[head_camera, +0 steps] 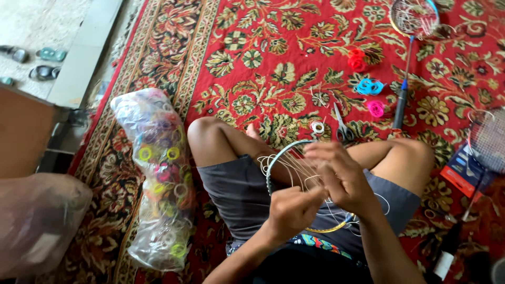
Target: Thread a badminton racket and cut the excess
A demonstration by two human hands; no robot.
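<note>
Clear plastic bag (pixel 158 179) of coloured string coils lies on carpet (pixel 252 58).

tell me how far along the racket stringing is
Done: several long strings already run across the racket frame on the person's lap. In hand: the left hand and right hand both pinch strings over the frame. Left: most of the head looks open, with no cross weave visible, and loose string trails over the shorts. Scissors and string coils lie on the carpet.
</note>
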